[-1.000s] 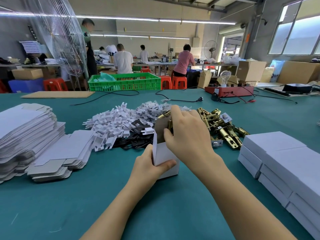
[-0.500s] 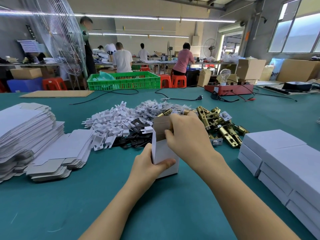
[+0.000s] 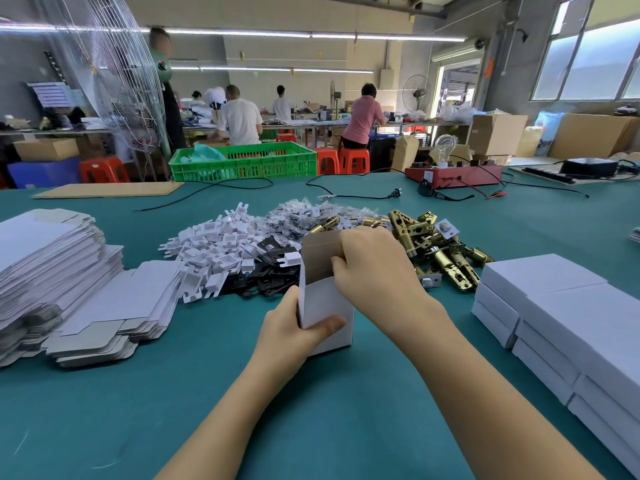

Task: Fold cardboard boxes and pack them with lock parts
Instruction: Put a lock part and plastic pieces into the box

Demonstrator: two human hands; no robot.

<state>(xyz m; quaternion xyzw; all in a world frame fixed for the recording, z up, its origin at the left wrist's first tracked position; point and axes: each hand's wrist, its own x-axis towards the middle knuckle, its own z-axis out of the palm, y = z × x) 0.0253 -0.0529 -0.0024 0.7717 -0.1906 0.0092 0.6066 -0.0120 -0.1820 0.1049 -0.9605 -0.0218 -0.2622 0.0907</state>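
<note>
The small white cardboard box stands upright on the teal table, between both hands. The left hand grips its lower side, thumb across the smooth front. The right hand curls over its open top, beside the brown inner flap.

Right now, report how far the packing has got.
Done: closed white boxes stacked at right. In hand: the left hand grips an open box standing on the table; the right hand is at its mouth. Left: flat blanks, brass latches and white plastic parts.
</note>
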